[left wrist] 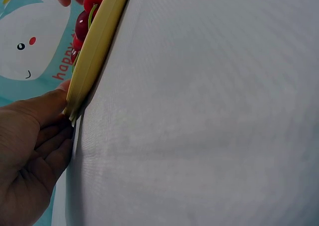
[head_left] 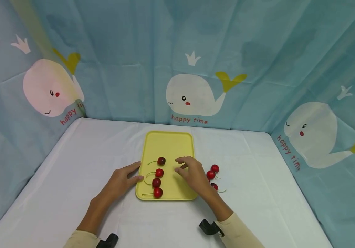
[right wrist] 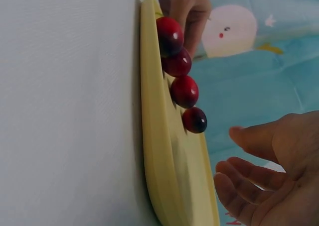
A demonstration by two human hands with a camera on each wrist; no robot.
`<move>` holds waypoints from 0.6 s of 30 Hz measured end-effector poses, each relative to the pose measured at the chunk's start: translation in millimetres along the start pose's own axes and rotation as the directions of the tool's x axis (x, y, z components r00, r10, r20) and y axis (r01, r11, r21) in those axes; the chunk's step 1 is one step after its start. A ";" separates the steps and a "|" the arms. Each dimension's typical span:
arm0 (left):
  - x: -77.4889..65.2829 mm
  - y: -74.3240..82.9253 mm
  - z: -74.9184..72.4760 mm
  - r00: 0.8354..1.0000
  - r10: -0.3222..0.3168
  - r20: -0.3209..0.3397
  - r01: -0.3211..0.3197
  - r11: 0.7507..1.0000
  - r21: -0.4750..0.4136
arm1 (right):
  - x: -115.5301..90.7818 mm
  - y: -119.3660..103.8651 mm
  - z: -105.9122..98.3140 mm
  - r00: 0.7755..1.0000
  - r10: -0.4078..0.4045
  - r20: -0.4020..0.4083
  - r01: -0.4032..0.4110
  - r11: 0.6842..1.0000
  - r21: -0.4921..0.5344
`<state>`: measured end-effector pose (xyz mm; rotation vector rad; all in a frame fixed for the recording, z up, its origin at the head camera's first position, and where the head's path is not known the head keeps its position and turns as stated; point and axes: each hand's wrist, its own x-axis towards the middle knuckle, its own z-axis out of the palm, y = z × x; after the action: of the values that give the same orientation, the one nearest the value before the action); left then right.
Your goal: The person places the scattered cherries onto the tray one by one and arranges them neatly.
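A yellow rectangular tray [head_left: 169, 143] lies on the white cloth. In its left half, several red cherries [head_left: 157, 192] with green stems form a column; the farthest cherry [head_left: 161, 161] is darker. My left hand [head_left: 119, 182] grips the tray's left edge, its thumb on the rim and its fingers at the outer side in the left wrist view. Over the tray's right half hovers my right hand [head_left: 192, 174], holding nothing, thumb and fingers apart. The right wrist view also shows a gap between this hand [right wrist: 279, 171] and the nearest cherry [right wrist: 194, 120].
More cherries [head_left: 215, 168] lie on the cloth just right of the tray, partly hidden behind my right wrist. White cloth [head_left: 258, 199] covers the table. A blue whale-print curtain [head_left: 127, 93] rises along the back and sides. Black wrist devices [head_left: 209, 227] sit at both sleeves.
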<state>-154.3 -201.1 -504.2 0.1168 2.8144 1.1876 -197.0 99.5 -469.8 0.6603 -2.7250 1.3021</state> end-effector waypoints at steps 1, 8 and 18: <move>-0.1 0.4 -0.1 1.000 0.000 -0.002 0.000 1.000 0.000 | -1.4 0.8 -1.4 1.000 0.006 0.001 -0.006 1.000 -0.005; -0.1 1.7 1.0 1.000 0.009 -0.009 -0.009 1.000 0.008 | -11.0 5.3 -9.7 1.000 0.006 -0.009 -0.006 1.000 -0.017; 0.3 2.1 0.9 1.000 -0.008 0.000 0.008 1.000 -0.008 | -23.1 6.7 -23.5 0.999 0.018 -0.033 -0.019 0.999 -0.041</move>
<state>-154.4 -198.9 -503.3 0.1052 2.8073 1.1965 -181.9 129.1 -464.8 0.6059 -2.7304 1.2450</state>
